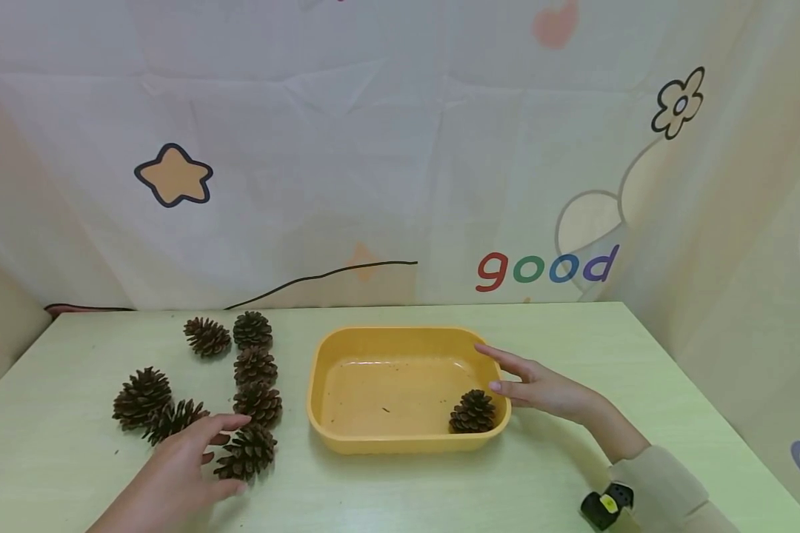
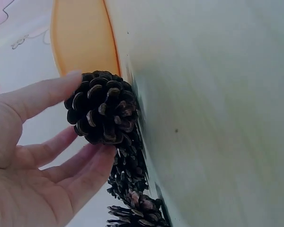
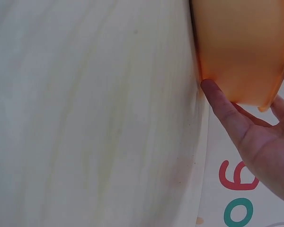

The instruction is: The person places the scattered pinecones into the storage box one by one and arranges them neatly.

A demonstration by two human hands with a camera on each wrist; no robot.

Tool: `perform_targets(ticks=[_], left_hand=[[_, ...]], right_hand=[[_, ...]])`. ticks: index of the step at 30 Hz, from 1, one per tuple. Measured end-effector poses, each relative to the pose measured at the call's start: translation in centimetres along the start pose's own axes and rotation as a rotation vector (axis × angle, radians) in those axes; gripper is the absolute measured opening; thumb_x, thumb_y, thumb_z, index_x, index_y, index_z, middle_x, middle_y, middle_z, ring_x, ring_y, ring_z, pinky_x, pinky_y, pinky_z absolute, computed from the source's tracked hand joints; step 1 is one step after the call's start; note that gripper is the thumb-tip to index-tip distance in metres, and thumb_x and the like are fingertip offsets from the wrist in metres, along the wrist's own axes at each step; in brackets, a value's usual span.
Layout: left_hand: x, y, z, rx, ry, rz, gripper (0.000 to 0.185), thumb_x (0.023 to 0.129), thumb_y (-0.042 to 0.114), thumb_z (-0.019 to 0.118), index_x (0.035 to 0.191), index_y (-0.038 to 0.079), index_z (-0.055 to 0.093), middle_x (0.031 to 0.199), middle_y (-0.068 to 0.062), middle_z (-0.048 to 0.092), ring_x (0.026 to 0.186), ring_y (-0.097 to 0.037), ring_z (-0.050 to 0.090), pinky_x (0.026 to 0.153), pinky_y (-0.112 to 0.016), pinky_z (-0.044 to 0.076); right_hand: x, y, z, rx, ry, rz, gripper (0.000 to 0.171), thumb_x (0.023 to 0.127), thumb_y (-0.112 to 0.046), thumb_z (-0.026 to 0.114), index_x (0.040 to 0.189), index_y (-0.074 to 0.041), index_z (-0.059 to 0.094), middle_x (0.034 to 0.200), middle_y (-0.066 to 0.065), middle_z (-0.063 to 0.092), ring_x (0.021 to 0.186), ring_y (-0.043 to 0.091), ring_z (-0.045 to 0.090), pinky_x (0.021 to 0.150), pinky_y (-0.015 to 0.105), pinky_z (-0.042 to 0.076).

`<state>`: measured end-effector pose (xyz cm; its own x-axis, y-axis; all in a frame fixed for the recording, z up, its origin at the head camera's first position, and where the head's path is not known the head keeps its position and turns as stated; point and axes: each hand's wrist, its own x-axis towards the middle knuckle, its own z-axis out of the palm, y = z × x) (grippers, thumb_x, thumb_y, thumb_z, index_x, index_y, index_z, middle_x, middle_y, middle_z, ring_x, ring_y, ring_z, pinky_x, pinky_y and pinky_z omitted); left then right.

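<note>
Pale green table point(image 1: 400, 488) fills the lower half of the head view, and on it, just right of centre, sits the yellow plastic tub point(image 1: 400, 443). One pine cone point(image 1: 472, 412) lies in its lower right corner; the rest of its floor holds only a few dark crumbs. The right hand point(image 1: 540, 389) steadies the tub's right rim with straight, spread fingers, the thumb point(image 3: 222, 106) laid against the outer wall. At lower left a loose cluster of pine cones point(image 1: 253, 370) lies on the table. The left hand point(image 1: 173, 474) reaches the nearest pine cone point(image 1: 245, 452), thumb and fingers spread around it, touching but not yet closed, I judge. The step looks like picking up a cone for the tub; the next move calls for pinching it firmly, lifting clear of its neighbours, and carrying it right over the rim.
</note>
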<state>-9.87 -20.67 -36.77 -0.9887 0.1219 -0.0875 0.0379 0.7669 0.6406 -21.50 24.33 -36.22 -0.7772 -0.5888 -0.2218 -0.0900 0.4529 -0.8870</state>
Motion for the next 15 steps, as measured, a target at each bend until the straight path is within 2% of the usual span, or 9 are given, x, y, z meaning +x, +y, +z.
perform_targets(ticks=[4, 7, 11, 15], left_hand=[[0.4, -0.1, 0.0, 0.021, -0.020, -0.018, 0.080, 0.056, 0.022, 0.084, 0.128, 0.013, 0.049, 0.128, -0.018, 0.049, 0.086, -0.026, 0.059, 0.064, -0.035, 0.053], [0.6, -0.2, 0.1, 0.066, -0.025, 0.005, 0.081, 0.055, 0.022, 0.085, 0.127, 0.011, 0.049, 0.124, -0.018, 0.053, 0.097, -0.032, 0.057, 0.070, -0.043, 0.053], [0.9, -0.3, 0.2, 0.119, -0.034, 0.024, 0.083, 0.054, 0.023, 0.085, 0.127, 0.010, 0.048, 0.119, -0.021, 0.056, 0.096, -0.036, 0.058, 0.076, -0.054, 0.049], [1.1, -0.4, 0.3, 0.133, -0.053, 0.011, 0.083, 0.054, 0.021, 0.084, 0.128, 0.009, 0.047, 0.113, -0.022, 0.058, 0.088, -0.033, 0.060, 0.073, -0.052, 0.051]], right_hand=[[0.0, 0.1, 0.0, -0.001, 0.003, -0.003, 0.062, 0.095, -0.023, 0.049, 0.147, -0.018, 0.017, 0.151, 0.018, 0.002, 0.132, 0.044, 0.021, 0.095, 0.050, 0.040], [0.0, 0.1, 0.0, 0.006, 0.003, -0.004, 0.062, 0.095, -0.023, 0.049, 0.147, -0.017, 0.017, 0.151, 0.018, 0.002, 0.132, 0.044, 0.021, 0.095, 0.050, 0.040], [0.0, 0.1, -0.1, 0.003, 0.004, 0.001, 0.062, 0.095, -0.024, 0.050, 0.147, -0.016, 0.017, 0.151, 0.019, 0.003, 0.131, 0.044, 0.021, 0.095, 0.050, 0.040], [-0.1, 0.1, -0.1, 0.003, 0.002, 0.002, 0.063, 0.094, -0.027, 0.050, 0.147, -0.017, 0.017, 0.151, 0.019, 0.003, 0.132, 0.044, 0.021, 0.095, 0.050, 0.039]])
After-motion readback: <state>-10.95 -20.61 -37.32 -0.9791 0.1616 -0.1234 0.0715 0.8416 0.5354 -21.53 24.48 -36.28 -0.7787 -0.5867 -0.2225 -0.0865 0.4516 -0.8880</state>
